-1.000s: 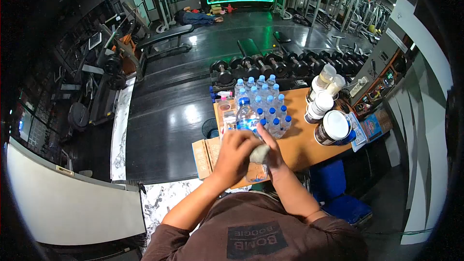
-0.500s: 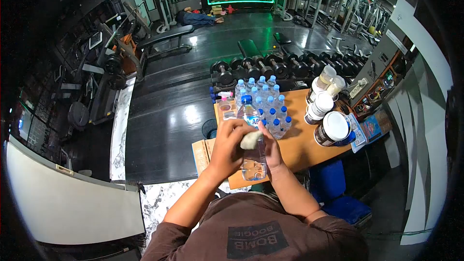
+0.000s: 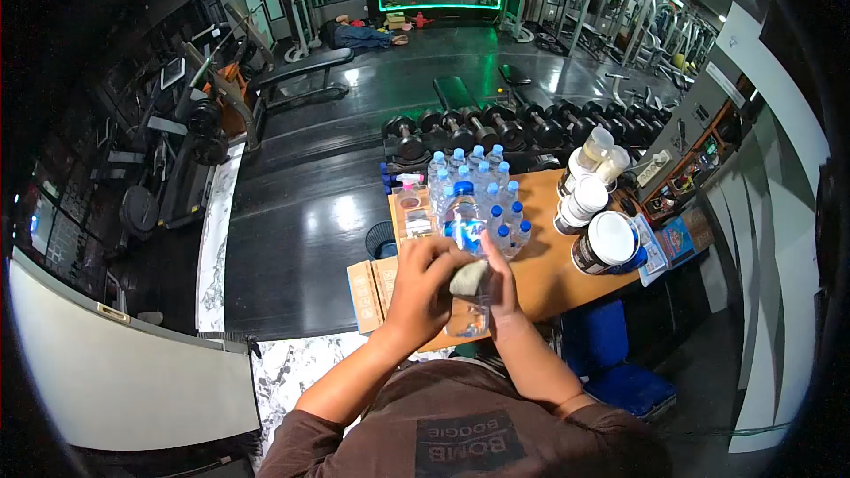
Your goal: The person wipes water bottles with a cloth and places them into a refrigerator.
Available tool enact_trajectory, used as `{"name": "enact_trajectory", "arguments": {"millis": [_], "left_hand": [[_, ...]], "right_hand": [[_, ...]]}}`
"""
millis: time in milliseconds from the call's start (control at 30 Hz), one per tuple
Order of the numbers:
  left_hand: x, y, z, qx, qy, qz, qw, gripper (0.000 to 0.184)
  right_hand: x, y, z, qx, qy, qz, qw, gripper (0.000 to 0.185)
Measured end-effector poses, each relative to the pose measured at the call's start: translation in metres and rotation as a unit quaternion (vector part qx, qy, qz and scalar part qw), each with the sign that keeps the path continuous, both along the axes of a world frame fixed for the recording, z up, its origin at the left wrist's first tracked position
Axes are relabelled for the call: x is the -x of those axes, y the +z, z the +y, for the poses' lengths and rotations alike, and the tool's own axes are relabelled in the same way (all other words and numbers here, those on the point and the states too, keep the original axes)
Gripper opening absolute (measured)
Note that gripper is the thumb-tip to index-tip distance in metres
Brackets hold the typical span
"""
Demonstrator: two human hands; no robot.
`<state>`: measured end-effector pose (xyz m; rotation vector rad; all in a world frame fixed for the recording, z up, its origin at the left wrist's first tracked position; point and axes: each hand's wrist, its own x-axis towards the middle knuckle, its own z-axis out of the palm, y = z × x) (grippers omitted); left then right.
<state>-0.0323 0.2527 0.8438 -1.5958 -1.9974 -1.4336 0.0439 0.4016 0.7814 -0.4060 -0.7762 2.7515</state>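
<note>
One bottle (image 3: 465,234) we hold mid-frame, cap toward the top, seemingly braced from both sides for steadiness | left hand (image 3: 423,276): fingers curled nearly closed over a pale cloth (image 3: 470,278) against it | right hand (image 3: 503,285): thumb raised alongside, other fingers hidden, closure we cannot tell | more bottles (image 3: 495,222) cluster just above, perhaps for easy reach

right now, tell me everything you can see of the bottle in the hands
The bottle looks like clear plastic, with a blue cap on and a blue-and-white label, partly hidden. Its cap points away from the wearer; exact tilt and fill are unclear. The left hand is at its left side, the right hand at its right, and a pale cloth covers part of its middle, near the table edge.
</note>
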Motion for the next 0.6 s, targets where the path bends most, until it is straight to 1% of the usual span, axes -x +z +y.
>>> {"name": "enact_trajectory", "arguments": {"millis": [33, 67, 100, 167, 200, 233, 300, 333, 400, 433, 500, 567, 600], "left_hand": [[-0.001, 0.004, 0.001, 0.009, 0.009, -0.011, 1.0, 0.043], [-0.005, 0.006, 0.0, 0.008, 0.0, -0.012, 1.0, 0.043], [-0.009, 0.005, 0.0, 0.008, -0.008, -0.011, 1.0, 0.042], [-0.023, -0.01, -0.002, 0.033, -0.021, 0.035, 0.999, 0.043], [-0.03, -0.014, -0.004, 0.022, -0.046, 0.029, 0.998, 0.046], [-0.037, -0.017, -0.007, 0.025, -0.078, 0.006, 0.997, 0.047], [-0.041, -0.019, -0.013, 0.059, -0.101, -0.005, 0.993, 0.049], [-0.039, -0.019, -0.014, 0.057, -0.103, -0.005, 0.993, 0.049], [-0.034, -0.018, -0.015, 0.071, -0.116, -0.029, 0.99, 0.05], [-0.03, -0.018, -0.013, 0.069, -0.114, -0.03, 0.991, 0.05], [-0.016, -0.015, -0.005, 0.033, -0.055, -0.021, 0.998, 0.05], [-0.005, -0.013, 0.002, 0.01, -0.011, -0.046, 0.999, 0.05], [-0.002, -0.013, 0.002, 0.002, 0.002, -0.056, 0.998, 0.051]], "right_hand": [[0.005, -0.006, -0.002, 0.039, 0.01, 0.02, 0.999, 0.044], [-0.001, -0.011, -0.004, 0.011, -0.013, -0.001, 1.0, 0.045], [-0.004, 0.01, -0.013, -0.017, -0.035, -0.021, 0.999, 0.046], [0.004, 0.017, -0.008, 0.021, -0.037, 0.003, 0.999, 0.047], [0.002, 0.014, 0.0, -0.043, -0.029, -0.023, 0.998, 0.048], [0.003, 0.011, 0.003, -0.061, -0.05, -0.009, 0.997, 0.049], [0.001, 0.012, 0.012, -0.111, -0.071, -0.022, 0.991, 0.049], [0.006, 0.001, 0.016, -0.083, -0.097, -0.026, 0.992, 0.05], [0.006, -0.005, 0.018, -0.08, -0.095, -0.01, 0.992, 0.049], [0.005, -0.006, 0.017, -0.073, -0.091, 0.008, 0.993, 0.049], [0.004, -0.006, 0.011, 0.012, -0.065, 0.011, 0.998, 0.043], [0.006, -0.008, 0.002, -0.062, -0.078, -0.011, 0.995, 0.041], [0.006, -0.013, 0.001, -0.126, -0.1, -0.023, 0.987, 0.04]]}}
